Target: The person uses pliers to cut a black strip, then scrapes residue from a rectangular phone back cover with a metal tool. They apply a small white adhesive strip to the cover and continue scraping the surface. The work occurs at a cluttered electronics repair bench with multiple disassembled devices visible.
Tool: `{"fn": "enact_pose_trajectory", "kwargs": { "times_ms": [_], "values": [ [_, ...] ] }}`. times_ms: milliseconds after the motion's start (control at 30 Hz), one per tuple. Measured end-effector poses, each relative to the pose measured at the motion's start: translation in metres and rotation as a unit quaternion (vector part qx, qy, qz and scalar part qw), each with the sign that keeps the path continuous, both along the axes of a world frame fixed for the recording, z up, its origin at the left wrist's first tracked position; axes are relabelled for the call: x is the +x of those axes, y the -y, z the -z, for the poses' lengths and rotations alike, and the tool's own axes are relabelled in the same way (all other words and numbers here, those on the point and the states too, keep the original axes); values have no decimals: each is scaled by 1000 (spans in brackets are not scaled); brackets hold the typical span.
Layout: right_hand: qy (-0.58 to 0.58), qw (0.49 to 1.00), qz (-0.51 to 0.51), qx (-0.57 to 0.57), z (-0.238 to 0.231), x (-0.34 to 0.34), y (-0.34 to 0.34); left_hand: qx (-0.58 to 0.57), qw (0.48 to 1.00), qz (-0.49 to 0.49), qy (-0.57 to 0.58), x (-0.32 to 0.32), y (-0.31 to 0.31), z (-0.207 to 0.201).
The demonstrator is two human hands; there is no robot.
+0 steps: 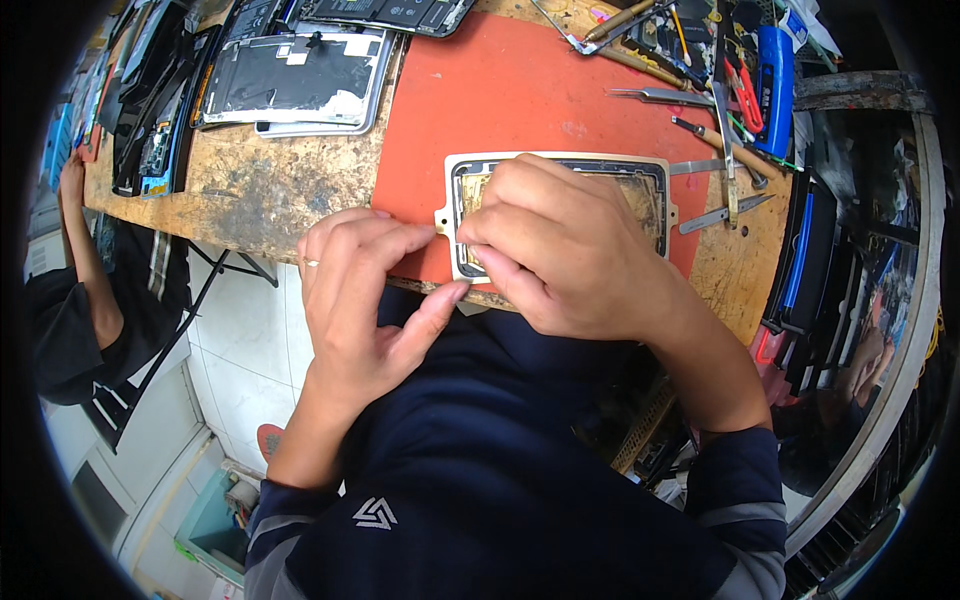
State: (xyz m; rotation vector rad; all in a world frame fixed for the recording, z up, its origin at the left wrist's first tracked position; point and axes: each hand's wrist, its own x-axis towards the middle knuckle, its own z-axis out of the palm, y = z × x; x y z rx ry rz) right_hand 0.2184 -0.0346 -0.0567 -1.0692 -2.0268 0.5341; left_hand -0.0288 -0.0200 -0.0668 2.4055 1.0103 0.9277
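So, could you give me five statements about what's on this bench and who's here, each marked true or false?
1. The left hand wears a ring. True.
2. The pale-rimmed rectangular frame lies on a blue mat. False: the mat is orange-red.
3. Metal tweezers lie to the right, beyond the frame. True.
4. The right hand is well away from the frame. False: it reaches over it, fingertips near the frame's left side.
5. Nobody else is in view. False: another person's bare arm shows at the far left.
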Motion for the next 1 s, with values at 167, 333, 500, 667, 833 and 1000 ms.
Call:
{"fn": "enact_pose_trajectory", "kwargs": {
  "times_ms": [167, 333, 500, 667, 833, 1000],
  "values": [
    [-2, 1000, -9, -9, 0, 0, 0, 13, 1000, 5, -11, 5, -2, 1],
    [0, 1000, -9, -8, 2, 0, -1, 14, 1000, 1, -14, 4, -2, 4],
    [-19, 1000, 1, 3, 4, 0, -2, 10, 999, -19, -29, 7, 0, 3],
    [-45, 998, 50, -5, 3, -3, -5, -10, 997, -28, -70, 6, 0, -3],
    [-23, 993, 111, -18, 3, -6, -13, -14, 997, -28, -69, 7, -2, -3],
    [-18, 994, 111, -7, 5, -8, -16, -10, 997, -30, -74, 8, -1, -2]
  ]
}}
